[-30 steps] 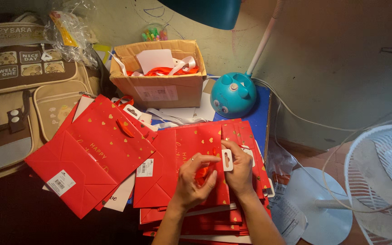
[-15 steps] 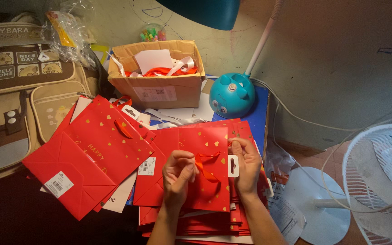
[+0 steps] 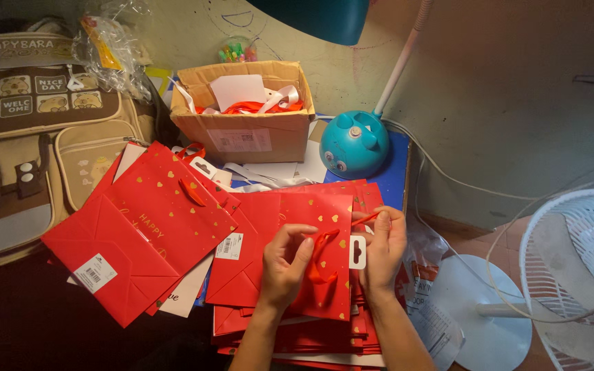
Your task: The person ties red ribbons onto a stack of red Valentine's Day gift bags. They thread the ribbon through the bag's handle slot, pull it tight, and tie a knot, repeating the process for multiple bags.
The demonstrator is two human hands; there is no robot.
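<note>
Dim warm light falls on a crowded tabletop (image 3: 393,172) set against a bare wall, with a white fan (image 3: 579,275) standing on the floor at the right.

Nearest, a flat red gift bag (image 3: 324,264) is held on top of a pile of folded red bags (image 3: 297,333). It is worked by both hands: the left hand (image 3: 284,264) has thumb and fingers (image 3: 304,251) pinched on the orange ribbon handle (image 3: 319,257), while the right hand (image 3: 383,251) has its fingers pressed together on the bag's right edge, beside a white hang tag (image 3: 357,252), with a strand of ribbon nipped at the fingertips. The bag is judged to be light, thin card: stiff enough when flat, but easily creased, and glossy enough to slip. A hold at the folded edge or at the ribbon seems safest; the ribbon itself is soft and limp.

Further left, a second heap of red bags (image 3: 146,233) is fanned out, barcode stickers showing.

Behind, an open cardboard box (image 3: 242,134) is seen to hold loose orange and white ribbons and a white card. Beside it stands a teal lamp base (image 3: 354,144), and a beige backpack (image 3: 29,137) leans at far left.
</note>
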